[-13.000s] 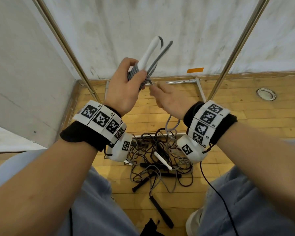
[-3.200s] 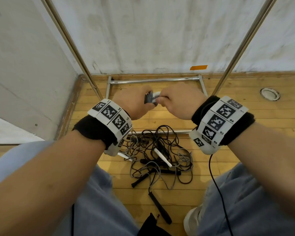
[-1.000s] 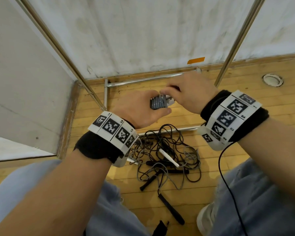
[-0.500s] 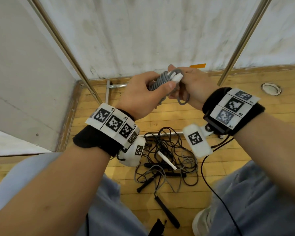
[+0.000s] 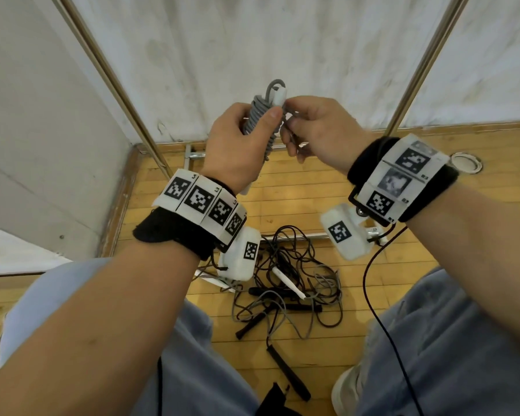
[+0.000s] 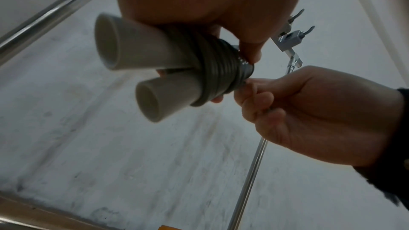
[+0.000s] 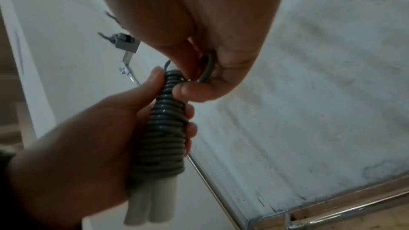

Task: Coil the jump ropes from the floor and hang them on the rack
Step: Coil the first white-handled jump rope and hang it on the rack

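Holding: left hand [image 5: 237, 142] wraps the coiled grey jump rope [image 7: 163, 128]
Right hand [image 5: 321, 130]: pinches its loose end
Floor [image 5: 357, 181]: tangled ropes [image 5: 288, 289] below

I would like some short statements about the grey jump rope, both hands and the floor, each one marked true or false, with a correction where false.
1. The left hand grips the grey jump rope around its coils. True.
2. The two white handles lie side by side inside the coil. True.
3. The right hand hangs idle. False: it pinches the rope's free end at the top of the bundle.
4. The floor holds no more ropes. False: a tangle of ropes lies on the wooden floor.
5. The grey rope hangs on the rack. False: both hands hold it.
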